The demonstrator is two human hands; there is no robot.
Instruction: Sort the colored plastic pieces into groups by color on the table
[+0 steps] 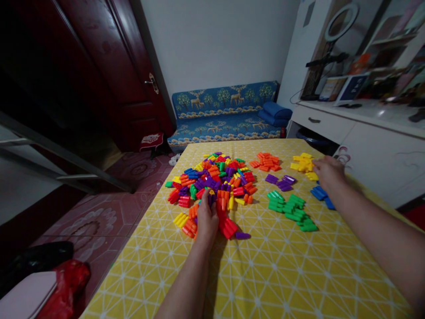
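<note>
A mixed heap of bullet-shaped plastic building blocks (209,177) in several colours lies on the table. My left hand (207,217) reaches into its near edge, fingers closed among purple and red pieces; what they grip is partly hidden. At the right, my right hand (330,173) has its fingers drawn together at the edge of a small pile of yellow blocks (302,162); its fingertips are too small to show what is in them. Under that wrist lie blue blocks (319,193). Nearby are separate groups of green blocks (294,211), purple blocks (284,182) and orange blocks (265,161).
A yellow patterned cloth (252,274) covers the table. Behind it stands a blue sofa (226,126). A white cabinet (365,141) stands close on the right, with a ring light (341,22) on top. To the left are a dark red door (109,66) and a metal frame (73,153).
</note>
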